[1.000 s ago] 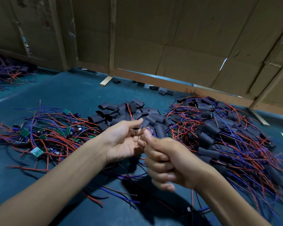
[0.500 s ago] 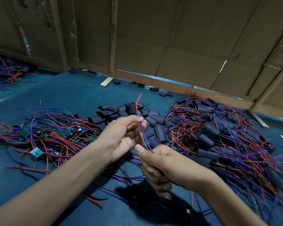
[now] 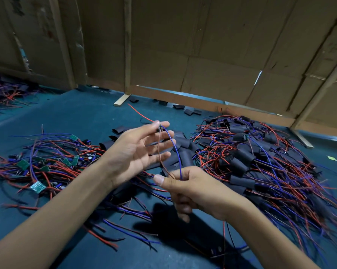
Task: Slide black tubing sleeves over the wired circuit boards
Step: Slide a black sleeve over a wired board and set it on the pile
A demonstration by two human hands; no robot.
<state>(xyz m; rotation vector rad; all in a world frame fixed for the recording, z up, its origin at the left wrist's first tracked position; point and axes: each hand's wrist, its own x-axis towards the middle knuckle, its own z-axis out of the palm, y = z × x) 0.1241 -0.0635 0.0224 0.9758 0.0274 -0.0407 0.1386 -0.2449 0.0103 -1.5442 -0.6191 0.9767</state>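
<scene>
Near mid-frame, a thin wire pair, one blue wire (image 3: 177, 152) and one brownish-red wire (image 3: 160, 152), arcs between the two hands. Its upper end is pinched between thumb and forefinger of the left hand (image 3: 138, 152), where a small dark part sits at the fingertips; whether that is a board is too blurred to tell. A red wire (image 3: 139, 113) runs from that pinch toward the upper left. The left hand's other fingers are spread and nearly straight, palm facing right. Lower down, the right hand (image 3: 191, 189) grips the other end of the pair, thumb pressed over curled fingers; what else it encloses is hidden.

Just behind the hands, at centre, lies a heap of loose black sleeves (image 3: 185, 152). Right of centre spreads a big pile of sleeved boards (image 3: 243, 158) tangled in red and blue wires. At the left of the frame lies a pile of bare green boards (image 3: 37, 186) with their wires, some strands trailing under the left forearm. All rest on a teal table (image 3: 76, 117). A few stray sleeves lie along the table's far edge, against a cardboard wall (image 3: 212, 45) braced with wooden slats. Another wire tangle (image 3: 6, 94) sits in the upper left.
</scene>
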